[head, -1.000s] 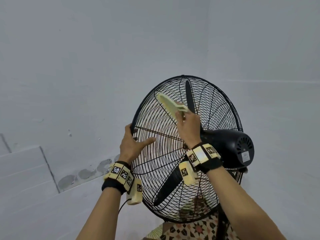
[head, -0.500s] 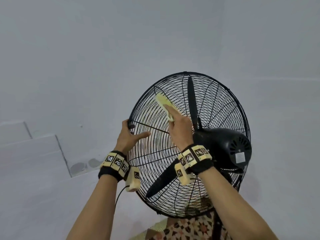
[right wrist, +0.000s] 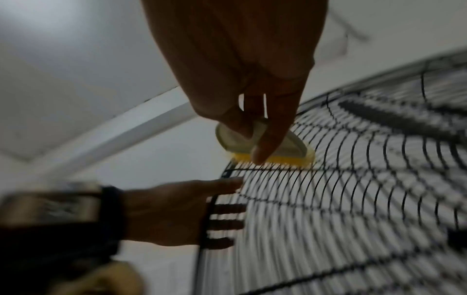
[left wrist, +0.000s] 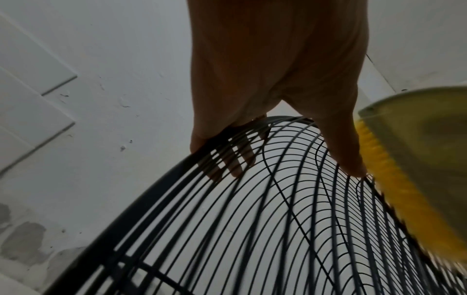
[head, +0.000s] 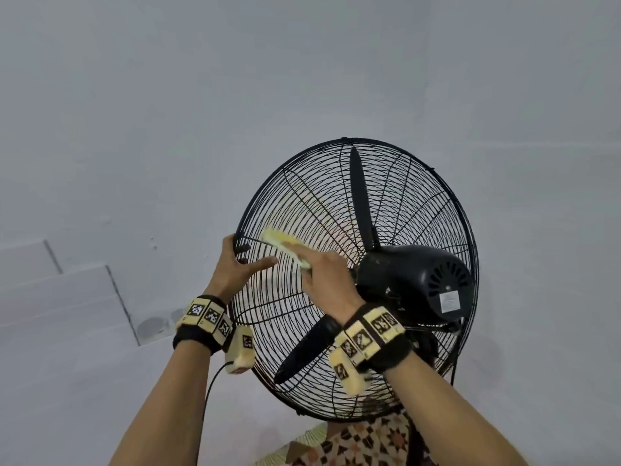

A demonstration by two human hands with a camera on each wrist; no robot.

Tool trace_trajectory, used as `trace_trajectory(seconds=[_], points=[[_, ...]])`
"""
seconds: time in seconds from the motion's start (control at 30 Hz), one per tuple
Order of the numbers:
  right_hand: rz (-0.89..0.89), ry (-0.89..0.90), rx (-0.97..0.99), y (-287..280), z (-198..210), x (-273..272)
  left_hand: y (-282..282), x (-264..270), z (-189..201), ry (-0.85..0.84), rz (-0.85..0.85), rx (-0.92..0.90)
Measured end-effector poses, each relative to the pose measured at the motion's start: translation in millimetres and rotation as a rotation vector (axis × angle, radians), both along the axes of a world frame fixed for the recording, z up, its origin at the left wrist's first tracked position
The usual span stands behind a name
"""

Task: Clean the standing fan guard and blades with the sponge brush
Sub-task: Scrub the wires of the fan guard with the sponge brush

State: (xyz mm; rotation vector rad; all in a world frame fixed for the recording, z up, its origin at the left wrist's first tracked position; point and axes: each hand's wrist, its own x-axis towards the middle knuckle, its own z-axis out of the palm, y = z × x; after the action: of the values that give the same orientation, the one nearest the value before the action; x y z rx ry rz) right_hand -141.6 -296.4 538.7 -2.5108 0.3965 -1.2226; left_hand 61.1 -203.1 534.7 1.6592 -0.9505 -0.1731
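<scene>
Head view, step in hand: scrubbing the rear fan guard [head: 396, 183], with your right hand [head: 327, 275] pinching the sponge brush [head: 280, 245] and laying its yellow bristles on the wires near the left rim, while your left hand [head: 235, 267] curls its fingers round that rim, thumb stretched along the wires just below the brush. Next move, as I judge it: sweep along the wires without snagging, then reach the blades [head: 361, 203] behind. Containers: none in view.

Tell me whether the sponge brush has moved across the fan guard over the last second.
Yes. The sponge brush has slid from the guard's upper part, near the upright blade, down and outward toward the rim of the fan guard by the left hand.
</scene>
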Motion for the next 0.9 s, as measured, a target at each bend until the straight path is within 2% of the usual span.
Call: trace_trajectory(seconds=[0.03, 0.1, 0.17, 0.2, 0.27, 0.4, 0.47, 0.53, 0.57, 0.6, 0.67, 0.77, 0.83, 0.9], points=[[0.043, 0.003, 0.019, -1, -4, -3, 1, 1, -1, 0.001, -0.005, -0.006], [0.026, -0.144, 0.126, -12, 8, -8, 0, 0, -1, 0.005, -0.023, -0.011], [-0.11, -0.318, 0.194, -25, 26, -11, -3, -1, -2, 0.004, -0.035, -0.012], [-0.169, -0.33, 0.19, -27, 30, -11, -5, -1, -2, 0.004, -0.035, -0.013], [-0.185, -0.236, 0.13, -22, 25, -9, -7, 0, -2, 0.008, -0.023, -0.011], [-0.001, 0.026, 0.104, -10, -5, -9, -3, 8, -4, 0.011, -0.005, -0.004], [-0.004, -0.073, 0.181, -18, 2, -10, -1, 7, -4, 0.01, -0.017, -0.004], [-0.111, -0.259, 0.204, -27, 18, -12, -3, 3, -3, 0.008, -0.028, -0.008], [-0.166, -0.296, 0.205, -29, 22, -11, -5, 2, -2, 0.005, -0.031, -0.013], [-0.195, -0.28, 0.196, -27, 23, -10, -7, 1, -2, 0.006, -0.032, -0.015], [-0.177, -0.139, 0.154, -16, 11, -8, -8, 2, -1, 0.01, -0.022, -0.008], [-0.04, 0.032, 0.138, -4, -16, -10, -5, 9, -3, 0.009, 0.014, 0.007], [0.012, -0.047, 0.235, -8, -11, -16, -4, 6, -4, 0.009, 0.038, 0.014], [-0.07, -0.243, 0.272, -20, 7, -20, -6, 1, -4, 0.021, 0.051, 0.009]])
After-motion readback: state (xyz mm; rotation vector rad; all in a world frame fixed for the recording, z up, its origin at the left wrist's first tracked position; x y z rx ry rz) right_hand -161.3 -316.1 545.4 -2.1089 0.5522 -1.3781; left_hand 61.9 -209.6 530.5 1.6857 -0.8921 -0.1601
